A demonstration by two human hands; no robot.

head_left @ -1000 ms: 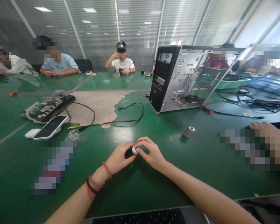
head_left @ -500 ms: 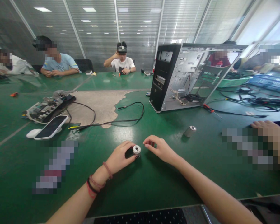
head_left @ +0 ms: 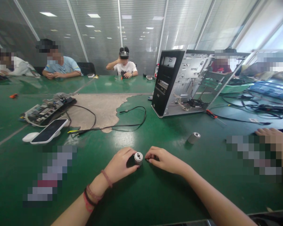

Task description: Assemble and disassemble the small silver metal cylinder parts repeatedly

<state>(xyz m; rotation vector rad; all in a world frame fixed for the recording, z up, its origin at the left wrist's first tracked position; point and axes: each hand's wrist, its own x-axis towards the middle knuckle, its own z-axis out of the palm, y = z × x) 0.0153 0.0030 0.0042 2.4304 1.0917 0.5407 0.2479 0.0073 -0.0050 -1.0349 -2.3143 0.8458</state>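
Note:
My left hand (head_left: 124,161) is closed around a small silver metal cylinder (head_left: 138,157), thumb on its near side and fingers on its far side. The cylinder stands upright on the green table, with dark holes in its top face. Just right of it, my right hand (head_left: 157,156) has its thumb and fingertips drawn together in a pinch. A tiny shiny bit shows at those fingertips, too small to name. Further right, a second metal cylinder (head_left: 194,137) of similar look stands apart from both hands.
An open black computer case (head_left: 167,84) stands beyond my hands, with a red screwdriver (head_left: 211,114) beside it. To the left are a phone (head_left: 49,131) on a white stand, a circuit board (head_left: 48,110) and a black cable (head_left: 132,125). Another person's hand (head_left: 271,136) rests at right.
My right hand has come down a little beside the cylinder, its fingers more closed. My left hand keeps its hold. The whole view has shifted slightly.

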